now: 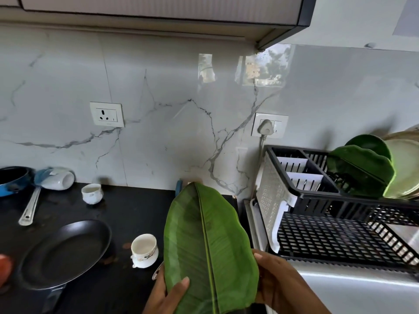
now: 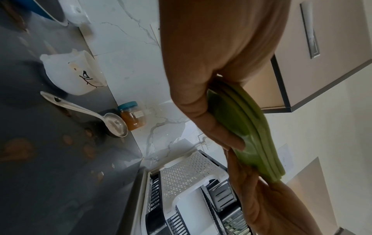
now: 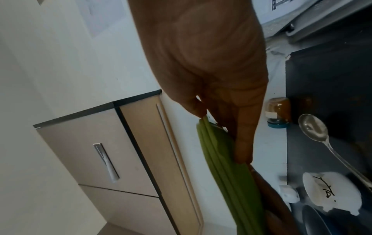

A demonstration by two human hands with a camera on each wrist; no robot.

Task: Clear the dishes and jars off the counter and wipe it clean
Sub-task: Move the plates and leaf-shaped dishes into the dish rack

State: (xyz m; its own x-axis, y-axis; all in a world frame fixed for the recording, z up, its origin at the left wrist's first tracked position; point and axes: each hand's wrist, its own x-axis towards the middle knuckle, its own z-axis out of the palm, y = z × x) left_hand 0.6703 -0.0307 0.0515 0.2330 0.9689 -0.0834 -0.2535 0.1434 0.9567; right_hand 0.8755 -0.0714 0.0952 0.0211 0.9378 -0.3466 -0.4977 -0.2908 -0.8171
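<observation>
A stack of green leaf-shaped plates (image 1: 204,245) is held up over the black counter (image 1: 127,207), tilted toward me. My left hand (image 1: 174,288) grips its lower left edge with the thumb on top. My right hand (image 1: 265,275) grips the right edge. The left wrist view shows the stacked plates' rims (image 2: 251,127) pinched by my left hand (image 2: 211,111). In the right wrist view, my right hand (image 3: 231,111) clasps the same stack of plates (image 3: 221,167). A jar with a blue lid (image 2: 131,115) stands at the wall, with a steel spoon (image 2: 112,122) beside it.
A black dish rack (image 1: 340,223) at the right holds more green plates (image 1: 362,168). On the counter stand two white cups (image 1: 144,250) (image 1: 91,193), a black frying pan (image 1: 63,252), a blue saucepan (image 1: 11,180) and a tipped white jug (image 1: 57,179). Brown stains (image 2: 18,149) mark the counter.
</observation>
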